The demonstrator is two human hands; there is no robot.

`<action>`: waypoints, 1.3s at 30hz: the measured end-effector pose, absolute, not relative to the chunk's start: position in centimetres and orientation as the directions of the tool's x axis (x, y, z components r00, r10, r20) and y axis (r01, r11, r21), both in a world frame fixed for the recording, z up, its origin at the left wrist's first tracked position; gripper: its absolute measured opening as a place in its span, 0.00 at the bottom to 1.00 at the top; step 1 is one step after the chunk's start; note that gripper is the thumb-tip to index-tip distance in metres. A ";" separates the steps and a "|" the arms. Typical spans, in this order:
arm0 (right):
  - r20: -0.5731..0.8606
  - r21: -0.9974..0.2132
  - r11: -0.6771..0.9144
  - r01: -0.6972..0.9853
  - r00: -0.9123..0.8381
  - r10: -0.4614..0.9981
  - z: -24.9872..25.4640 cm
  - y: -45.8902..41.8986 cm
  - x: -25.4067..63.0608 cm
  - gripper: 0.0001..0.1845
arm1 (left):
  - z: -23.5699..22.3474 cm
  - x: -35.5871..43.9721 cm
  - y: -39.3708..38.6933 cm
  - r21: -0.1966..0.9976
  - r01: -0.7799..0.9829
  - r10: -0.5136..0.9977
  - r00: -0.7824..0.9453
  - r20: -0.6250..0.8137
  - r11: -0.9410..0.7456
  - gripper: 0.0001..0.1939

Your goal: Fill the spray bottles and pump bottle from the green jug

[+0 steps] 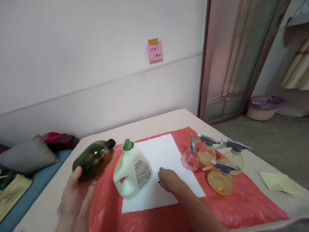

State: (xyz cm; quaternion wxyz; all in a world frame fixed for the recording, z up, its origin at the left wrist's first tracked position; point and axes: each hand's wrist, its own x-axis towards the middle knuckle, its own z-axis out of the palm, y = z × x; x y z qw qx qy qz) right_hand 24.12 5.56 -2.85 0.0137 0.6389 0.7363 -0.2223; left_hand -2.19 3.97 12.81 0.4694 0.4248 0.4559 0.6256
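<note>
My left hand (74, 197) is closed around a dark green bottle (93, 159) with a black cap, held tilted above the table's left part. A white jug (132, 172) with a green spout stands just right of it on a white paper sheet (165, 153). My right hand (168, 180) rests on that sheet with fingers curled, pinching something small and dark that I cannot make out. The sheet lies on a red plastic cover (242, 203).
Several small yellow and pink spray bottles (220, 162) stand on the red cover at the right. A pale yellow cloth (279, 183) lies near the table's right edge. Cushions (26, 155) sit left of the table. A pink note (155, 51) hangs on the wall.
</note>
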 end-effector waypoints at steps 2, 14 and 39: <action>-0.288 -0.311 0.085 0.947 -0.179 0.941 -2.8 5.6 24.2 0.18 | 10.7 -0.8 2.8 0.866 -0.485 0.979 -0.200 0.028 -0.124 0.23; 0.134 -0.547 0.090 0.832 -0.019 0.991 -0.9 7.0 25.7 0.16 | 4.6 2.6 0.9 0.603 -0.770 0.972 0.094 -0.217 0.209 0.18; 0.333 -0.793 0.560 -0.240 0.599 0.728 10.7 -0.3 26.0 0.14 | 3.0 3.5 0.3 0.619 -0.745 0.962 0.111 -0.251 0.248 0.19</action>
